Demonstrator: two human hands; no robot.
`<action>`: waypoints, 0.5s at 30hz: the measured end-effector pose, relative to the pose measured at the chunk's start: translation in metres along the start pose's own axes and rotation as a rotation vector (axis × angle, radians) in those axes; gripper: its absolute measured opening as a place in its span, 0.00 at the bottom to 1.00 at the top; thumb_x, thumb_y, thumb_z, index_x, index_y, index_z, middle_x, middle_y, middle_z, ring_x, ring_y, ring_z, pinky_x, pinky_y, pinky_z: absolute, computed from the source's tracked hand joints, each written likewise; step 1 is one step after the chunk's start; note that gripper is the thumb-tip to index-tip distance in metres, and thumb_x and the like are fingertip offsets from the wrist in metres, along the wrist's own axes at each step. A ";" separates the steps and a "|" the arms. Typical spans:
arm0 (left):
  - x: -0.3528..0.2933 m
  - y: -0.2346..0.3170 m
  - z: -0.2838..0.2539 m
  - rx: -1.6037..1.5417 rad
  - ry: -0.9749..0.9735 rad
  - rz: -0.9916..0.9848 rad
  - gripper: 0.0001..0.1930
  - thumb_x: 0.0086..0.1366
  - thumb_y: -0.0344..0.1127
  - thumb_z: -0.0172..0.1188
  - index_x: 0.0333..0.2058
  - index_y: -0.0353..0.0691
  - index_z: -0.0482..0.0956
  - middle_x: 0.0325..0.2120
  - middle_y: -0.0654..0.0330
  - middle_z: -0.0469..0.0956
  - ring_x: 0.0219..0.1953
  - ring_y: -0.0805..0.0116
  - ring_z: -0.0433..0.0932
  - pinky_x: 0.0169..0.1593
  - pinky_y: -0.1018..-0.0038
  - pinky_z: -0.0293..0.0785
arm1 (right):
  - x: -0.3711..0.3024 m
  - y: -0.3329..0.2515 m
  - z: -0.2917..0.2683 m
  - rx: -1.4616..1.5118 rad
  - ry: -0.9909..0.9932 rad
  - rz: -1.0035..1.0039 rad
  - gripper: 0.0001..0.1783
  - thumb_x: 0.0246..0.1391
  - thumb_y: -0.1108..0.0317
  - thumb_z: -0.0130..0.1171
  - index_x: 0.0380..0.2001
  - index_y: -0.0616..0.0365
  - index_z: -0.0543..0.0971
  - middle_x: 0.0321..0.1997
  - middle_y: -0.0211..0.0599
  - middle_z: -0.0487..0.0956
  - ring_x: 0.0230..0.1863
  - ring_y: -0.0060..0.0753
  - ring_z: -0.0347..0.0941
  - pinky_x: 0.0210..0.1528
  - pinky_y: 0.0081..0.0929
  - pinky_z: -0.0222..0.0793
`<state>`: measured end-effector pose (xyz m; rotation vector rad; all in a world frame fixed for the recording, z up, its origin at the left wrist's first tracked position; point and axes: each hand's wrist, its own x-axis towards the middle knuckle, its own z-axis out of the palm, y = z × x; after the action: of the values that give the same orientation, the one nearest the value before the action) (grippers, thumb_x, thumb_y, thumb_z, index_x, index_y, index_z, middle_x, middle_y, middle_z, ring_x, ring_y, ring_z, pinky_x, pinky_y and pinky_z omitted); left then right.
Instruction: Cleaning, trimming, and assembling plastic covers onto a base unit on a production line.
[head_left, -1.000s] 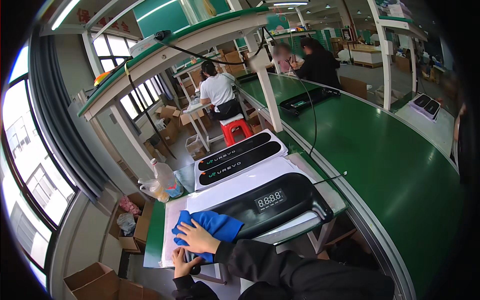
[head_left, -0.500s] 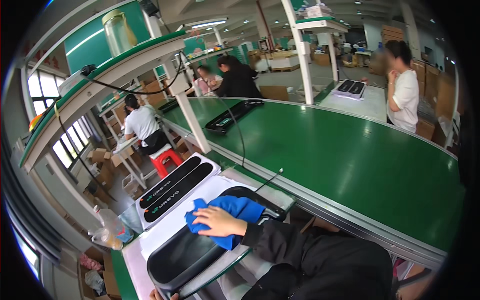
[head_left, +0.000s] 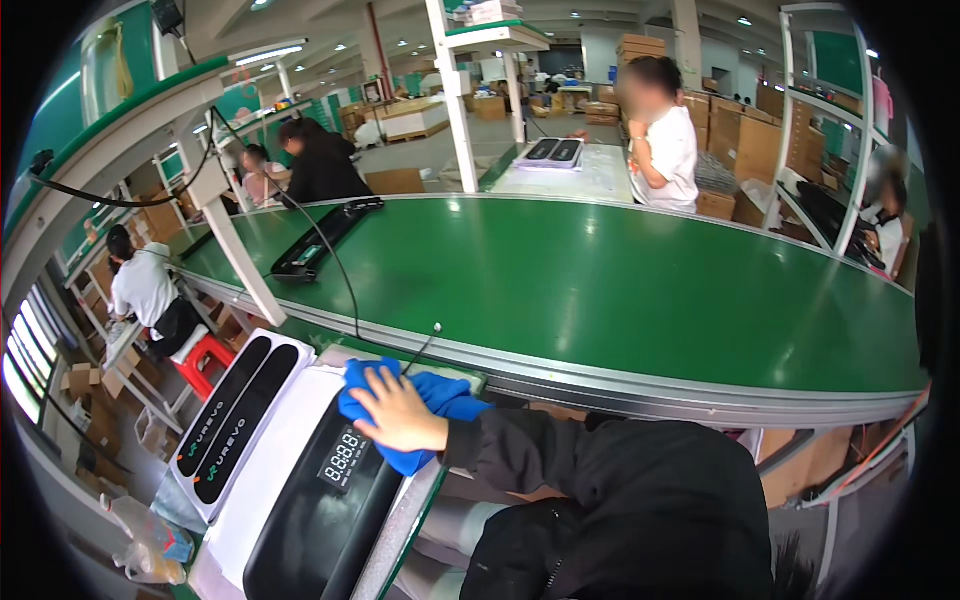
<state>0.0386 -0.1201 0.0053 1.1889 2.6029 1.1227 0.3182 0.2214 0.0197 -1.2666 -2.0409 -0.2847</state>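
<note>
**Hand pressed on blue cloth at the far end of a black console**

Nearest the camera, a black sleeve point(head_left: 600, 490) filled the lower middle of the view and hid much of the bench edge beneath it. From that sleeve the right hand point(head_left: 400, 412) reached out, fingers spread and flat, palm down on a blue cloth point(head_left: 440, 392) bunched under it; the hand pressed the cloth rather than clenching it. The left hand was out of view. The cloth lay on the far end of a long black console panel point(head_left: 300, 520), just beyond its small digital display point(head_left: 343, 458), whose digits were lit. The panel rested on a white sheet point(head_left: 270, 460) covering the bench. Just beside it, on the person's left, a white tray point(head_left: 190, 478) held two slim black panels point(head_left: 235, 415) lying side by side. Lower left, a clear plastic bottle point(head_left: 150, 545) lay near the bench corner.

Beyond the cloth, a thin black cable point(head_left: 335, 270) hung down from an overhead rail and ended close to the bench edge. A wide green conveyor belt point(head_left: 600, 290) curved across the middle, carrying another black console point(head_left: 325, 238) well apart from the hand. Across the belt a person in a white shirt point(head_left: 668, 150) stood by a table with two more black panels point(head_left: 555, 150). At far left, someone in white sat on a red stool point(head_left: 205, 355), with cardboard boxes point(head_left: 80, 385) on the floor nearby.
</note>
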 end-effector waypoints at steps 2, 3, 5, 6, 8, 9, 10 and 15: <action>0.001 0.007 0.007 -0.043 0.028 0.035 0.46 0.40 0.52 0.72 0.54 0.32 0.65 0.53 0.40 0.58 0.56 0.45 0.56 0.58 0.53 0.51 | -0.009 -0.022 -0.009 0.148 -0.043 -0.176 0.30 0.50 0.50 0.52 0.52 0.55 0.66 0.60 0.57 0.58 0.62 0.59 0.52 0.58 0.56 0.48; 0.000 0.004 0.012 -0.080 0.046 0.017 0.45 0.39 0.52 0.72 0.53 0.31 0.66 0.51 0.40 0.60 0.55 0.45 0.57 0.58 0.53 0.52 | -0.014 -0.040 -0.013 0.256 -0.059 -0.255 0.30 0.49 0.50 0.53 0.52 0.56 0.66 0.60 0.57 0.59 0.62 0.59 0.52 0.59 0.56 0.47; -0.001 -0.005 0.011 -0.016 0.054 0.024 0.44 0.40 0.52 0.72 0.52 0.30 0.66 0.50 0.41 0.61 0.54 0.45 0.57 0.57 0.53 0.53 | -0.019 -0.095 -0.005 0.456 -0.101 -0.406 0.30 0.48 0.50 0.54 0.50 0.57 0.67 0.60 0.57 0.59 0.63 0.58 0.52 0.60 0.56 0.44; -0.001 -0.008 0.012 0.024 0.078 0.030 0.44 0.40 0.51 0.72 0.52 0.30 0.66 0.49 0.41 0.61 0.54 0.46 0.58 0.57 0.54 0.54 | -0.022 -0.120 -0.001 0.523 -0.126 -0.467 0.30 0.47 0.49 0.54 0.50 0.58 0.68 0.60 0.57 0.59 0.63 0.57 0.51 0.61 0.57 0.43; 0.002 -0.019 0.019 0.010 0.061 0.105 0.43 0.41 0.51 0.72 0.52 0.29 0.67 0.49 0.41 0.61 0.53 0.47 0.58 0.56 0.54 0.55 | -0.031 -0.164 0.017 0.686 -0.024 -0.552 0.31 0.42 0.48 0.57 0.44 0.61 0.72 0.57 0.60 0.62 0.62 0.58 0.54 0.61 0.59 0.42; 0.004 -0.021 0.021 -0.003 0.082 0.157 0.42 0.41 0.50 0.72 0.51 0.28 0.67 0.49 0.42 0.61 0.52 0.47 0.58 0.55 0.54 0.56 | -0.034 -0.188 0.020 0.718 -0.007 -0.592 0.30 0.40 0.47 0.58 0.43 0.58 0.73 0.56 0.57 0.64 0.61 0.57 0.55 0.60 0.57 0.44; 0.005 -0.021 0.020 -0.003 0.067 0.161 0.42 0.41 0.50 0.72 0.51 0.28 0.67 0.49 0.42 0.61 0.52 0.47 0.58 0.55 0.54 0.56 | -0.038 -0.210 0.022 0.747 0.011 -0.631 0.29 0.39 0.47 0.59 0.41 0.56 0.75 0.56 0.53 0.65 0.60 0.56 0.56 0.60 0.54 0.46; 0.002 -0.016 0.014 -0.475 0.036 -0.108 0.50 0.39 0.36 0.75 0.59 0.31 0.52 0.54 0.46 0.57 0.52 0.57 0.61 0.52 0.62 0.64 | -0.062 -0.270 0.006 0.881 0.076 -0.903 0.18 0.47 0.50 0.50 0.40 0.44 0.74 0.48 0.34 0.71 0.54 0.42 0.63 0.47 0.51 0.59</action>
<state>0.0319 -0.1178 -0.0148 0.9171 2.2003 1.6243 0.1025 0.0478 0.0206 0.2135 -2.1488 0.1703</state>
